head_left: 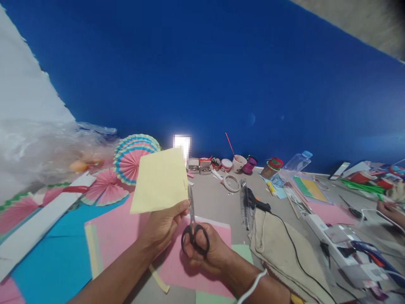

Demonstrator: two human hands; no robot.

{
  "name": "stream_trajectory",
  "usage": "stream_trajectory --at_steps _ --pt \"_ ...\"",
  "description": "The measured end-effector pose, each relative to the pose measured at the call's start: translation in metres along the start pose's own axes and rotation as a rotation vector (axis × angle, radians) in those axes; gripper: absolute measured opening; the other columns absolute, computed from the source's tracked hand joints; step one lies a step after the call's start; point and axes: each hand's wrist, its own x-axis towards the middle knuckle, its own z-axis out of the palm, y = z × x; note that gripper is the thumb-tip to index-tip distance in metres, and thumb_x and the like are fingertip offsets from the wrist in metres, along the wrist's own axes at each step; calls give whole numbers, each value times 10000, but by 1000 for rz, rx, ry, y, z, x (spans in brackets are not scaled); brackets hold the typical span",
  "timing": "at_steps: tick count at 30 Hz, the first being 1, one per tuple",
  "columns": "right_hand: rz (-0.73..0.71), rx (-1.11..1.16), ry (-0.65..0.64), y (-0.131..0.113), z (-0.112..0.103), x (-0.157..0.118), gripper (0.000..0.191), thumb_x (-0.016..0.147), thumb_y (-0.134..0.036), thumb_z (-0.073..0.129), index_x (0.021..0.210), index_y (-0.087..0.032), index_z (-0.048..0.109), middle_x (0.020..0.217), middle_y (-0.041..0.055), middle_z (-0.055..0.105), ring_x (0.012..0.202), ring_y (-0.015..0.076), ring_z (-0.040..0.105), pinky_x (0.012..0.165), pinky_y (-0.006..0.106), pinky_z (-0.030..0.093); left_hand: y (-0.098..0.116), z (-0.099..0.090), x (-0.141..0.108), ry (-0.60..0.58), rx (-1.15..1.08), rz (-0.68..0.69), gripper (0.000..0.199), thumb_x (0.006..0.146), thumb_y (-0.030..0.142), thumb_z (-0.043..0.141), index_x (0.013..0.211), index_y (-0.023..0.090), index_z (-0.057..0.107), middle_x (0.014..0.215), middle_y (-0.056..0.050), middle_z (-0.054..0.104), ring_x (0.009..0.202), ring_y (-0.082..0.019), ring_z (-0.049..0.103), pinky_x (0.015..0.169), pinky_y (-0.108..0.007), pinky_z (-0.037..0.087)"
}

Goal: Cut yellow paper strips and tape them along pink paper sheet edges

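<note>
My left hand [166, 226] pinches the lower right corner of a sheet of pale yellow paper [160, 179], which stands up above the table. Fingers of my right hand [210, 249] are through the black handles of a pair of scissors [193, 228]. The blades point upward along the right edge of the yellow paper, close to my left thumb; I cannot tell if they are cutting into it. Below both hands lie pink paper sheets [117, 236], with a narrow yellow strip [160, 278] by my left forearm.
Pleated paper fans [106, 185] and a blue sheet [63, 240] are on the left. Cups [239, 164] and a tape roll [231, 183] stand along the wall. Rightward lie a black glue gun [257, 202], a folded cloth [281, 249], cords and another person's hand [390, 211].
</note>
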Motion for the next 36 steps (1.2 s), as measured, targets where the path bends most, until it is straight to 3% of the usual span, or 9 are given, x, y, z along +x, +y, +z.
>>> stream_trajectory --at_steps 6,13,17,24,31,36 --pt "9 24 -68 -6 2 -2 729 555 -750 944 737 -94 681 555 3 603 377 28 312 381 196 191 2 -2 6 -6 -49 30 329 515 105 955 743 178 729 761 7 705 712 -126 656 633 -207 588" --pt "21 52 -131 -6 -2 -3 711 601 -738 934 773 -95 685 579 -4 606 388 25 309 389 196 193 2 -7 8 -43 -52 33 342 503 169 1002 738 170 753 746 9 690 730 -132 649 666 -223 602" --pt "20 76 -155 -5 -4 -3 707 627 -759 908 753 -105 674 548 -31 560 400 28 295 406 200 211 -2 -9 7 -15 -54 -21 414 466 219 1043 782 170 779 809 3 727 758 -131 663 659 -210 591" --pt "7 81 -193 -7 -5 -3 723 623 -802 879 698 -119 653 464 -94 419 398 25 236 418 194 205 -9 -9 2 -100 -16 -130 383 528 280 1040 656 138 708 610 13 623 578 -108 561 584 -235 552" --pt "-6 125 -208 -6 -3 -2 716 629 -781 889 776 -119 661 572 -62 547 399 8 227 418 181 214 -13 -10 -2 -111 -7 -246 404 524 315 1040 628 128 697 597 -5 623 580 -123 576 595 -254 566" --pt "-81 -60 -174 -15 1 -3 771 621 -859 831 689 -118 629 516 -53 505 384 21 257 396 203 204 -14 -8 -7 -110 -13 -239 405 503 235 1027 801 130 772 765 -55 749 704 -170 676 687 -275 602"
